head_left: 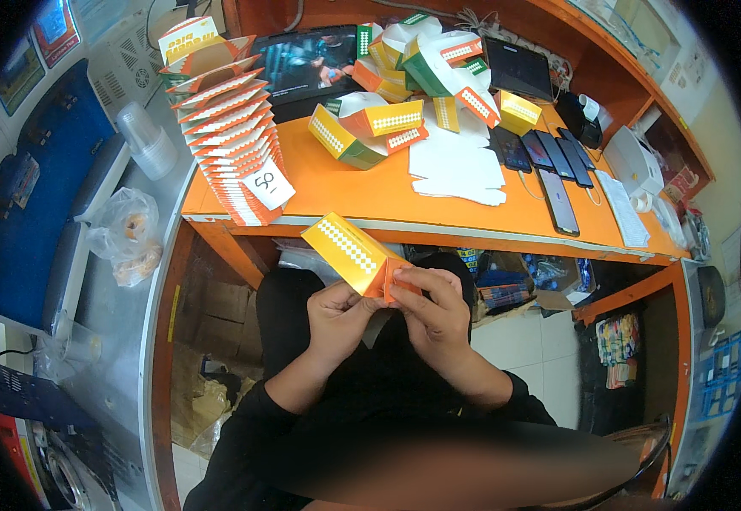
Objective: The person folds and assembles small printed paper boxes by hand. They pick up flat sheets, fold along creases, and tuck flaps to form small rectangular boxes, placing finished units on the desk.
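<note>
Above my lap I hold a small yellow and orange cardboard box [349, 254] with a row of white diamond shapes on its side. My left hand [336, 322] grips its lower end, thumb and fingers pressed against the card. My right hand [435, 313] pinches the orange end panel, its fingers bent over the flap. The fingertips partly hide that end. Beyond, on the orange desk [336, 189], lies a heap of folded open boxes [426, 68] in yellow, green and orange. White flat card pieces [455, 169] lie in front of the heap.
A tall nested stack of cartons [226, 128] with a white tag leans at the desk's left. A screen [306, 68] stands behind. Several phones [557, 200] lie at the right near a white printer [634, 160]. Plastic cups [145, 140] and a plastic bag [128, 230] sit on the left counter.
</note>
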Motion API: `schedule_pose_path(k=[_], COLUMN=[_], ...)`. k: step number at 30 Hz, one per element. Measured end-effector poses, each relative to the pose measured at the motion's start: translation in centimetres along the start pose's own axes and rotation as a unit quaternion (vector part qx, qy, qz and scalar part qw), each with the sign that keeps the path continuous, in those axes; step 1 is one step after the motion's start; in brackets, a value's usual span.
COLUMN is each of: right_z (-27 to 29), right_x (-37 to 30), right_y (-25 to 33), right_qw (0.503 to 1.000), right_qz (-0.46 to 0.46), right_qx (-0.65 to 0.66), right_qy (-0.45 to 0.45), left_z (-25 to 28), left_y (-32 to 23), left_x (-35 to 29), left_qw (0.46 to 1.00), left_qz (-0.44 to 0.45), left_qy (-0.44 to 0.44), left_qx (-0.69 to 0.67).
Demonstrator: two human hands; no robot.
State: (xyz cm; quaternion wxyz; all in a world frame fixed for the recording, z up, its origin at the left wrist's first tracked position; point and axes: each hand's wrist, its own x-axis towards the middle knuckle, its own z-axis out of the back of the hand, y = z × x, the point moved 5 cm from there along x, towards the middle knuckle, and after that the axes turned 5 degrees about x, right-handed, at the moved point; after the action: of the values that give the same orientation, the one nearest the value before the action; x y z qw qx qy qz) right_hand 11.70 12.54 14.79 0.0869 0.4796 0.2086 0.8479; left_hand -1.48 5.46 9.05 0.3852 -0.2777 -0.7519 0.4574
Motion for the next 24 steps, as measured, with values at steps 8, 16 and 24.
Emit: schedule_pose_path(k=[8, 16, 24], right_z=[-0.2, -0.1, -0.2], right_x=[-0.1, -1.9, -4.5], right_y=[0.9, 2.4, -2.7], right_qw=[0.996, 0.985, 0.811], right_qz=[0.008, 0.086, -0.168], right_qx=[-0.073, 0.142, 0.548], right_qy=[0.043, 0.037, -0.118], left_z=[-1.2, 0.4, 0.1], left_y=[-0.2, -0.9, -0.5], left_x=[-0.4, 0.5, 1.0], left_qw=[0.994, 0.985, 0.953], left_qz=[0.042, -0.018, 0.014], left_qy=[0.062, -0.030, 0.090], left_qx=[-0.080, -0.169, -0.288])
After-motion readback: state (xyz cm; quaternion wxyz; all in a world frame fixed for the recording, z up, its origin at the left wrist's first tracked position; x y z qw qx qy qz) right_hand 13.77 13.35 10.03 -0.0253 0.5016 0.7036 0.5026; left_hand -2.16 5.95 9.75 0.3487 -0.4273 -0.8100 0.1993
